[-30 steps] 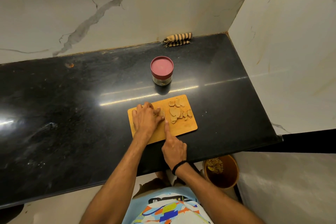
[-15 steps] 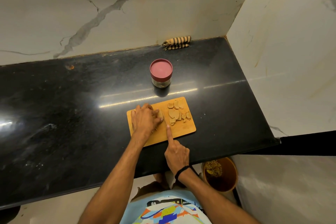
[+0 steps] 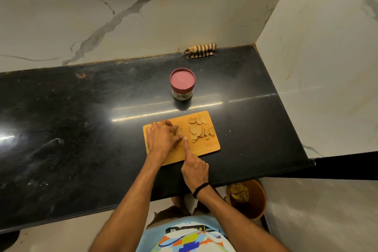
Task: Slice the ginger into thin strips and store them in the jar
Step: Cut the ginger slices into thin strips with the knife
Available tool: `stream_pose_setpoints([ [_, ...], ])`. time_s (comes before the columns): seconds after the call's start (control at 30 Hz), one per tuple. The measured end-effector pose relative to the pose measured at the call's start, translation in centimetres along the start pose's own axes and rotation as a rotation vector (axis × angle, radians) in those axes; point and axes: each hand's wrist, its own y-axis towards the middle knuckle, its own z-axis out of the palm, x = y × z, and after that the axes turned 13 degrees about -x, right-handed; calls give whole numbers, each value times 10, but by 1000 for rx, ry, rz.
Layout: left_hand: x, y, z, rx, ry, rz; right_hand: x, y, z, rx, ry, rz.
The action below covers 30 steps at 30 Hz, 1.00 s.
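A wooden cutting board [image 3: 206, 147] lies on the black counter. My left hand [image 3: 161, 139] holds a piece of ginger [image 3: 178, 131] down on the board with curled fingers. My right hand [image 3: 194, 168] grips a knife [image 3: 181, 130], index finger laid along its spine, the thin blade standing right beside the left fingertips. Several flat ginger slices [image 3: 199, 129] lie on the board's right half. A glass jar [image 3: 182, 85] with a red lid on it stands behind the board.
A striped folded cloth [image 3: 200, 50] lies against the back wall. Marble walls close the counter at the back and right. A brown bin [image 3: 248, 198] with scraps stands on the floor below the counter's front edge [image 3: 122, 205].
The knife and my right hand have shifted only slightly along the ginger; my left hand stays on it. The camera view has drifted a little.
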Motion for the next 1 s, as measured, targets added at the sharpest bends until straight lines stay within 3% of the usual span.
stream_pose_setpoints([
  [0.33, 0, 2, -1, 16, -44, -22, 5, 4, -3, 75, 7, 54],
  [0.57, 0, 2, 1, 17, -77, -44, 4, -2, -11, 92, 146, 157],
  [1.0, 0, 2, 4, -28, -122, -72, 13, 12, -3, 79, 66, 37],
])
